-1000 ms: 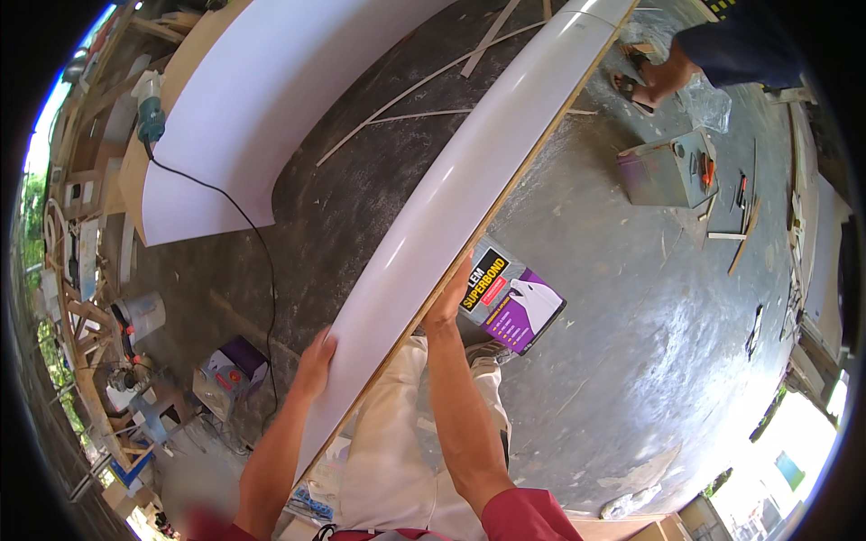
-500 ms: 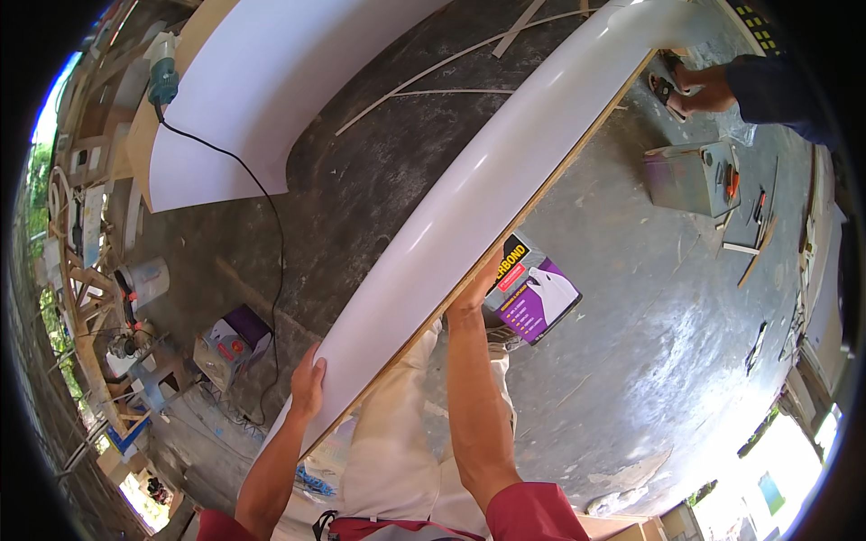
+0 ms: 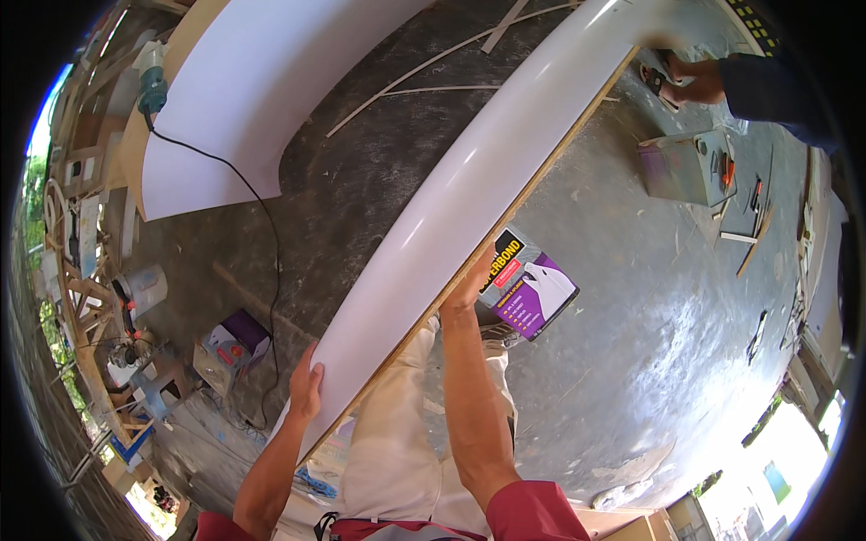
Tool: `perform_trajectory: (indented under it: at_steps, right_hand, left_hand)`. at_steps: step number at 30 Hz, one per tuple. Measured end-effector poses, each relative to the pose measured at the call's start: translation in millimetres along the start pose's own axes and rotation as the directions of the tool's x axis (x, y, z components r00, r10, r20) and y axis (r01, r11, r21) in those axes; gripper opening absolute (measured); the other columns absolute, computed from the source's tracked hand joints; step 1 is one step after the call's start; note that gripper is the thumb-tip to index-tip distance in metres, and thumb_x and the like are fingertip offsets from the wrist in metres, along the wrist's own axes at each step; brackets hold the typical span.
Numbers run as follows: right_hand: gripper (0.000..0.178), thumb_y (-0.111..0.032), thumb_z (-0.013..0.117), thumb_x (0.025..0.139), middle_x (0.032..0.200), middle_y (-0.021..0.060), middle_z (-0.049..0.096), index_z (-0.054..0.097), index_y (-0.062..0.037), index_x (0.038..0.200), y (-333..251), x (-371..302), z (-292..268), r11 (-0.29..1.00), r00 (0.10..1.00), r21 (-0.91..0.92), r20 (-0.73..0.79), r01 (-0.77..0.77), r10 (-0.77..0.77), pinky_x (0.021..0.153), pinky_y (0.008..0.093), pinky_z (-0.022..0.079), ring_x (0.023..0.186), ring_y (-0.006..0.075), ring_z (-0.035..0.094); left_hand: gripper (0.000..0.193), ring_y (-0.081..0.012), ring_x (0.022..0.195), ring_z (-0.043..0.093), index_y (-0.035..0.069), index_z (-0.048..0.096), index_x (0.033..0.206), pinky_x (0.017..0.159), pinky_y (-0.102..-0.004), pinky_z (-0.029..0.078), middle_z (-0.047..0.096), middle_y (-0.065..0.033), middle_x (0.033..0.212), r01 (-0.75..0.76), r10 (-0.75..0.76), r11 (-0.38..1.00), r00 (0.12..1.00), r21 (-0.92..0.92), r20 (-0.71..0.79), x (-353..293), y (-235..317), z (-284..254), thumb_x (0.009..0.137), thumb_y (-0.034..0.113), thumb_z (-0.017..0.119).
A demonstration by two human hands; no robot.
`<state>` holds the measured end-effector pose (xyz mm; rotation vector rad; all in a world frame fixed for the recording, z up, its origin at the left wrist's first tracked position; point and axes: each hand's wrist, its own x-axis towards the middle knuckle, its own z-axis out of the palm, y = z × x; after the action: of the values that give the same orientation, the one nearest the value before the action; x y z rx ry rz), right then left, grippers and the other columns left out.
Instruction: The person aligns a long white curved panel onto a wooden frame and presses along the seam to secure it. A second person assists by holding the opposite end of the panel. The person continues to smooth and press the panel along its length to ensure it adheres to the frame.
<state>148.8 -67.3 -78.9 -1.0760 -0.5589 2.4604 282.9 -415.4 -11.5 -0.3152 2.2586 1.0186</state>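
Observation:
A long, glossy white curved panel [image 3: 424,225] with a bare wooden edge runs slantwise from my lap up to the far right. My left hand [image 3: 306,386] grips its left side near the close end, thumb lying on the white face and the other fingers hidden around the side. At the wooden edge, my right hand [image 3: 471,287] holds the panel from the right, its fingertips hidden by the panel. Just beyond that hand, a square tin [image 3: 532,287] with a purple, black and white label is on the floor.
A second curved white panel [image 3: 216,117] stands at the far left, a green corded power tool [image 3: 153,86] on its edge and its black cord trailing down. Another tin [image 3: 233,347] sits left. At far right are a person's legs [image 3: 699,86] and a tool-topped box [image 3: 687,169].
The panel's far end has shifted slightly left in view, along with the surroundings. Both my hands keep their hold on the panel, the right one a little further left.

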Motion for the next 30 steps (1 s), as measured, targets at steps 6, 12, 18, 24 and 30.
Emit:
perform_trajectory:
  at_steps: [6, 12, 18, 24, 30]
  right_hand:
    - [0.075, -0.05, 0.034, 0.113, 0.171, 0.0134, 0.021, 0.009, -0.0063, 0.168, 25, 7, -43, 0.998, 0.997, -0.06, 0.074, -0.034, 0.038, 0.128, 0.0378, 0.023, 0.156, 0.0271, 0.026]
    - [0.076, -0.05, 0.032, 0.113, 0.175, 0.0154, 0.009, 0.008, -0.0025, 0.167, 25, -17, -23, 0.983, 0.999, -0.181, 0.032, 0.035, -0.03, 0.13, 0.0393, 0.01, 0.161, 0.0272, 0.011]
    - [0.076, -0.046, 0.032, 0.112, 0.176, 0.0144, 0.001, 0.004, -0.0016, 0.167, 30, -23, -15, 0.997, 0.999, -0.062, -0.006, 0.039, -0.039, 0.131, 0.0402, -0.001, 0.162, 0.0266, -0.004]
    - [0.07, -0.039, 0.029, 0.114, 0.176, 0.013, 0.008, 0.004, -0.0028, 0.168, 29, -28, -12, 0.971, 0.995, -0.231, -0.063, 0.06, -0.076, 0.131, 0.0382, 0.007, 0.162, 0.0253, 0.008]
    - [0.071, -0.039, 0.03, 0.113, 0.176, 0.0175, 0.003, 0.008, 0.0026, 0.166, 26, -28, -9, 0.959, 0.989, -0.264, -0.082, 0.1, -0.126, 0.131, 0.0421, -0.002, 0.163, 0.0303, -0.003]
  left_hand:
    - [0.103, -0.0379, 0.143, 0.046, -0.005, 0.033, 0.158, 0.119, -0.0456, 0.034, 0.046, -0.0263, 0.155, -0.223, 0.222, 0.974, 0.975, 0.051, 0.009, 22, 87, 34, 0.094, 0.07, 0.061]
    - [0.102, -0.0333, 0.155, 0.029, -0.006, 0.018, 0.163, 0.125, -0.0432, 0.025, 0.026, -0.0252, 0.167, -0.382, 0.368, 0.923, 0.914, 0.055, 0.173, 117, 237, 80, 0.097, 0.048, 0.073]
    - [0.099, -0.0292, 0.156, 0.027, -0.005, 0.013, 0.165, 0.127, -0.039, 0.023, 0.023, -0.0228, 0.17, -0.318, 0.335, 0.941, 0.921, -0.112, 0.199, 150, 311, 107, 0.1, 0.042, 0.071]
    - [0.095, -0.0285, 0.154, 0.032, -0.004, 0.016, 0.165, 0.126, -0.0386, 0.027, 0.029, -0.0219, 0.167, -0.31, 0.317, 0.948, 0.93, -0.068, 0.186, 168, 351, 124, 0.101, 0.039, 0.071]
    - [0.099, -0.0281, 0.153, 0.034, -0.005, 0.015, 0.165, 0.125, -0.037, 0.027, 0.032, -0.024, 0.166, -0.328, 0.34, 0.94, 0.907, -0.09, 0.247, 185, 394, 138, 0.099, 0.042, 0.072]
